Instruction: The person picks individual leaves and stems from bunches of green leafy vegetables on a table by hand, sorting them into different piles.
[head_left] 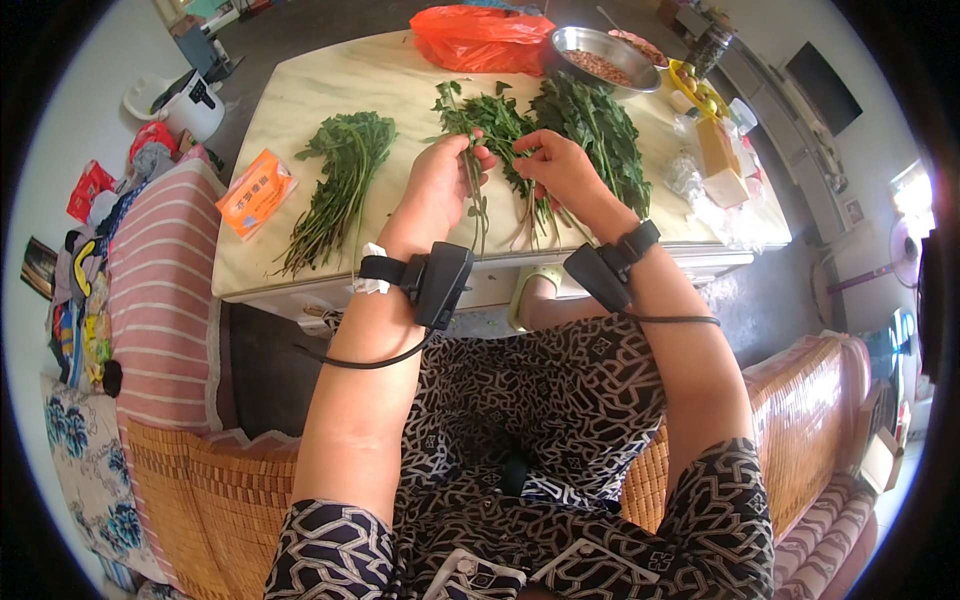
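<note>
My left hand [438, 182] is closed around a few thin stems of leafy greens [475, 190], their leaves sticking up past the fingers. Close beside it, my right hand [568, 172] has its thumb and fingertips pinched together; whatever is between them is too small to make out. Under and behind the hands lies a small heap of greens [505, 122]. A larger bunch of dark leaves [603, 125] rests to its right, stems toward me. Farther left, a separate bunch of greens [345, 175] lies apart on the marble-patterned table [290, 110].
An orange-and-white packet [256, 194] sits at the table's left. Along the back are a red plastic bag [480, 38] and a metal bowl of reddish-brown pieces [600, 62]. A yellow fruit basket [690, 90], a box [718, 160] and clear plastic wrap [685, 180] occupy the right.
</note>
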